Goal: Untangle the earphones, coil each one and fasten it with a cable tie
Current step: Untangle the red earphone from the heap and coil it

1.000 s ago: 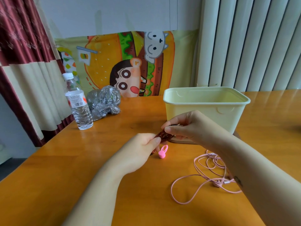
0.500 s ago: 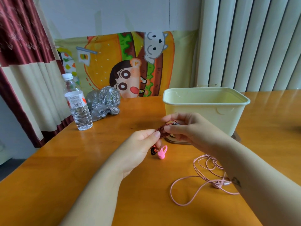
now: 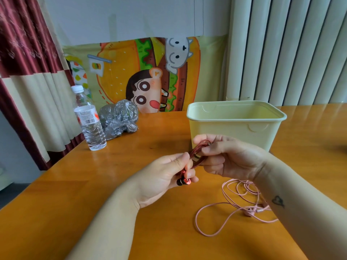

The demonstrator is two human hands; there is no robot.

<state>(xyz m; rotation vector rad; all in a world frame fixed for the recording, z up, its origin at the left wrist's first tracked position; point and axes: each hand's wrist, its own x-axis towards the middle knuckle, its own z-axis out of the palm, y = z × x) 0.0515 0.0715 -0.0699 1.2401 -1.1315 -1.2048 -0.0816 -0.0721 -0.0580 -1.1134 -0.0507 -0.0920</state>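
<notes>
A dark red braided earphone point(image 3: 197, 156) is bunched into a short coil between both hands, a little above the table. My right hand point(image 3: 223, 156) grips the coil's upper loop. My left hand point(image 3: 169, 175) pinches the lower end, and the red metal earbuds point(image 3: 183, 182) stick out below its fingers. A pink earphone point(image 3: 232, 201) lies in loose loops on the wooden table point(image 3: 56, 212) under my right forearm. The pink cable tie seen earlier is hidden behind my left hand.
A pale yellow plastic tub point(image 3: 236, 126) stands just behind my hands. At the back left are a water bottle point(image 3: 89, 121) and a crumpled plastic bag point(image 3: 120, 121). The table's left edge runs beside a red and cream curtain point(image 3: 24, 72).
Both hands have lifted the red earphone off the table and toward me. The earbuds now show below my left hand, which covers the pink cable tie.
</notes>
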